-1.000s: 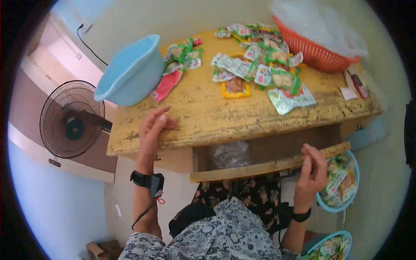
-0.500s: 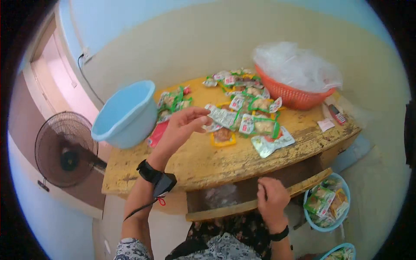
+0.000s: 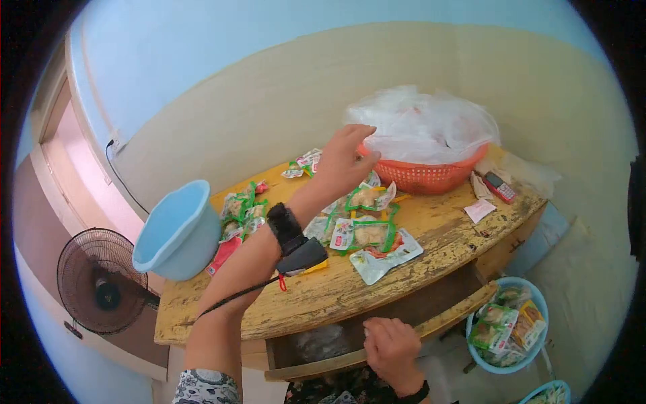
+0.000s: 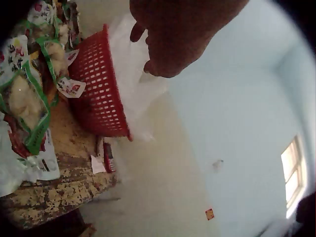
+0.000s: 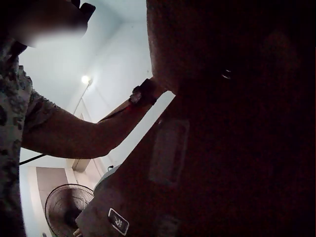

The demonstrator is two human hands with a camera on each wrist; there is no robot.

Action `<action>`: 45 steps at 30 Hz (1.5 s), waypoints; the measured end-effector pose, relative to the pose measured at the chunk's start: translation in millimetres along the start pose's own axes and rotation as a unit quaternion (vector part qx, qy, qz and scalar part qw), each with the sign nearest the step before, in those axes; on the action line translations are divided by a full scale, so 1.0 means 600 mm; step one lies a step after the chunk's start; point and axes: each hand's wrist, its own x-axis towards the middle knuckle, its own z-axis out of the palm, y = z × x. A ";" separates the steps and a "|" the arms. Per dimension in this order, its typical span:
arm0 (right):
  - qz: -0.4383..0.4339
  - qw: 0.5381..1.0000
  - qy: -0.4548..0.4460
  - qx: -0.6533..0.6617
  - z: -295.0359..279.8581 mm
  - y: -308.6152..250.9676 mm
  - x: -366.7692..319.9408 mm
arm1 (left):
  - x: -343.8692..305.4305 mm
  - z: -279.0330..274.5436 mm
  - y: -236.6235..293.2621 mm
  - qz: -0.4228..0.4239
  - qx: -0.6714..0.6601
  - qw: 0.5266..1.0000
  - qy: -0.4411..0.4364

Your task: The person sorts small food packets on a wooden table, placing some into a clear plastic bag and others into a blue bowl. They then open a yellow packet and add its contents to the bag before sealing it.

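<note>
My left hand (image 3: 344,161) is at the near left edge of a red basket (image 3: 431,178) heaped with clear plastic bags (image 3: 424,124). Its fingers are loosely bent beside the bags; whether they touch is unclear. The left wrist view shows that hand (image 4: 173,37) over the bags (image 4: 133,74) and basket (image 4: 101,84). My right hand (image 3: 393,350) hangs at the front board of the pulled-out drawer (image 3: 437,296), fingers loosely curled, holding nothing visible. Sealed food packets (image 3: 371,234) lie on the worn yellow table (image 3: 296,303), partly behind my left arm.
A blue basin (image 3: 178,232) stands at the table's left, with a fan (image 3: 101,283) beyond. A phone (image 3: 498,187) and pink paper (image 3: 480,210) lie at the right. Blue tubs of packets (image 3: 508,326) stand below right. Crumpled plastic (image 3: 323,343) lies in the drawer.
My left hand has moved from the table's front left, across the packets, to the basket. My right hand has shifted left along the drawer front. The head view has tilted up.
</note>
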 end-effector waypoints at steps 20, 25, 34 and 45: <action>-0.029 0.998 -0.036 -0.043 -0.003 0.007 -0.006 | -0.187 -0.105 0.079 -0.256 -0.271 0.923 0.095; -0.008 0.999 -0.015 0.029 -0.002 0.002 -0.001 | -0.359 -0.144 0.135 -0.323 -0.325 0.880 0.124; 0.176 0.899 -0.086 0.392 0.021 -0.126 0.056 | -0.514 -0.123 0.199 -0.338 -0.297 0.864 0.226; 0.274 0.889 -0.003 0.366 0.109 -0.193 0.095 | -0.612 -0.206 0.164 -0.411 -0.329 0.817 0.235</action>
